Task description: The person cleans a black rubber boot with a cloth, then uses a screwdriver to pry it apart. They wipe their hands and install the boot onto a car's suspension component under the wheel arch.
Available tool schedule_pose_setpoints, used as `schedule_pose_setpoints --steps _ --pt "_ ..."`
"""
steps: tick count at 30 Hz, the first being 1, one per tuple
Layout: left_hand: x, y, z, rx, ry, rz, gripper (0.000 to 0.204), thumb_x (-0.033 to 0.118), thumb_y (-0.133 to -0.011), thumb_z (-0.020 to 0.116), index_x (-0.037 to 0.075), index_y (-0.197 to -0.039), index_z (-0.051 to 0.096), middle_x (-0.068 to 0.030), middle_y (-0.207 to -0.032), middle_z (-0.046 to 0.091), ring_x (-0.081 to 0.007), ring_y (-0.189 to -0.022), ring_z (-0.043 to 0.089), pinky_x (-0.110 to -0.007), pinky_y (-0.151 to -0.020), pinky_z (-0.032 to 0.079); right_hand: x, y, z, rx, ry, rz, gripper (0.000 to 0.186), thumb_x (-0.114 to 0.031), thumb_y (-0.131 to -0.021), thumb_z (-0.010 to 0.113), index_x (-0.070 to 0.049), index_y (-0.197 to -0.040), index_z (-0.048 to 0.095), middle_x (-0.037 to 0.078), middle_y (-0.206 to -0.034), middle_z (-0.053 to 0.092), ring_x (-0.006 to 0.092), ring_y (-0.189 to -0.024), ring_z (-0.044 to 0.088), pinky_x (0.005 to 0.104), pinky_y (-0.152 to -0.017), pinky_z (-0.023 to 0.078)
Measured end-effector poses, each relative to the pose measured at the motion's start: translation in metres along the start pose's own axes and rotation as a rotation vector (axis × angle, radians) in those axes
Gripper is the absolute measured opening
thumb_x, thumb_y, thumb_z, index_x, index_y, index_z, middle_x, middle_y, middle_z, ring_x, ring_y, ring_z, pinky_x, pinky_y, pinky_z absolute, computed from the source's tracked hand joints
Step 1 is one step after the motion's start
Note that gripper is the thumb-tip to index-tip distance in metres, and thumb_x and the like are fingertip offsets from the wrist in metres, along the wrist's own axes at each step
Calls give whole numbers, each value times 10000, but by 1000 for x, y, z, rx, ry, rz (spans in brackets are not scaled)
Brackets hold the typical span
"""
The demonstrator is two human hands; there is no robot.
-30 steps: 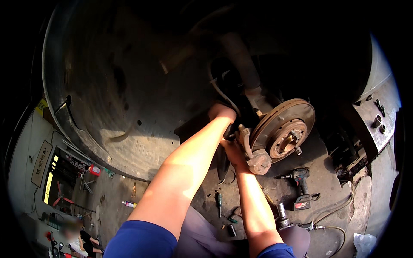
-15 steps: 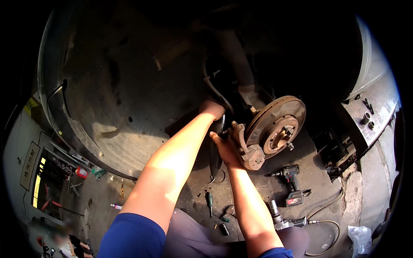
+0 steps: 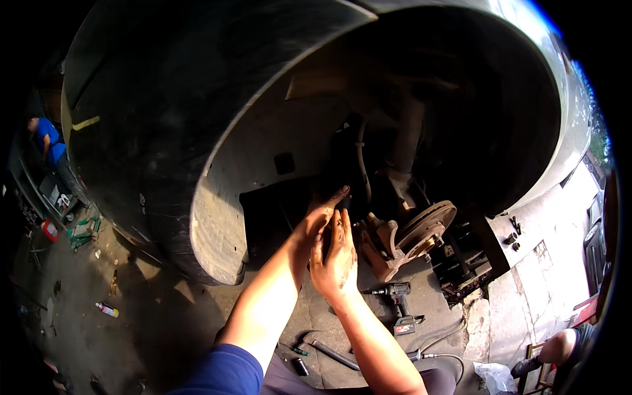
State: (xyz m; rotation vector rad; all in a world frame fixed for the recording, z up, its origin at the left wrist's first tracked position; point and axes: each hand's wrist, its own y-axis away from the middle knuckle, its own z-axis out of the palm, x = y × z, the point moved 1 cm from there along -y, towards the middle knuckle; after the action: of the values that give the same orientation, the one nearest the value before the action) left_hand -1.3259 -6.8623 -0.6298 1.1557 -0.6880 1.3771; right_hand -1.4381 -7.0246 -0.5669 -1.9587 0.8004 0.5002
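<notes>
Under the arch of a car's wheel well, my left hand (image 3: pixel 321 214) reaches toward the dark gap left of the brake parts. One digit is stretched out; its other fingers are mostly hidden. Close against it is my right hand (image 3: pixel 337 263), with grease-blackened fingers extended and the thumb apart, holding nothing I can see. To the right are a rusty brake disc (image 3: pixel 431 227) and a brake caliper bracket (image 3: pixel 382 247), apart from my right hand. A hose (image 3: pixel 361 155) hangs above, beside the suspension strut (image 3: pixel 409 135).
A cordless impact driver (image 3: pixel 398 303) lies below the disc. Nearer me are a grey curved bar or tube (image 3: pixel 329 350), a black socket (image 3: pixel 301 367) and an air hose (image 3: pixel 447 355). A spray can (image 3: pixel 107 309) lies left. One person (image 3: pixel 47 141) stands far left; another's knee (image 3: pixel 558 345) shows right.
My view has swung up and left. The dark tapered part that was between my hands no longer shows there. My right hand has straightened its fingers, and the disc appears more edge-on.
</notes>
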Motion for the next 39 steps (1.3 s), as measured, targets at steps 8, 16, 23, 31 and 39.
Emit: schedule_pose_setpoints --steps 8,16,23,31,39 --pt "-53 -8 -31 67 347 124 742 631 -1035 668 75 -1523 620 -94 -1500 652 -244 -1355 596 -378 -1148 464 97 -130 33 -470 399 221 512 -402 -1080 549 31 -1293 720 311 -1336 691 427 -1247 687 477 -1037 568" --pt "-46 -45 -70 -52 545 193 732 627 -1067 590 88 -1562 575 -99 -1531 625 -251 -1375 587 -388 -1161 465 131 -168 66 -762 606 195 527 -429 -1114 487 -113 -1502 649 192 -1556 609 362 -1448 570 429 -1181 473" --pt "-56 -44 -51 -16 563 275 724 624 -1095 522 100 -1595 537 -104 -1558 602 -257 -1393 579 -396 -1172 467 140 -162 78 -647 713 137 501 -380 -1096 498 -55 -1427 688 223 -1458 679 369 -1362 650 436 -1135 519" --pt "-64 -83 -36 11 468 344 698 602 -1130 455 103 -1615 512 -108 -1564 592 -253 -1394 577 -393 -1174 471 133 -160 92 -486 423 432 847 -606 -1049 507 27 -1609 448 272 -1649 481 381 -1532 487 443 -1254 414" --pt "-50 -76 -24 -30 564 189 632 548 -1136 497 61 -1526 598 -103 -1456 659 -213 -1308 615 -339 -1111 505 139 -168 89 -386 381 419 671 -548 -1092 420 -7 -1368 706 243 -1417 694 387 -1354 651 443 -1149 507"
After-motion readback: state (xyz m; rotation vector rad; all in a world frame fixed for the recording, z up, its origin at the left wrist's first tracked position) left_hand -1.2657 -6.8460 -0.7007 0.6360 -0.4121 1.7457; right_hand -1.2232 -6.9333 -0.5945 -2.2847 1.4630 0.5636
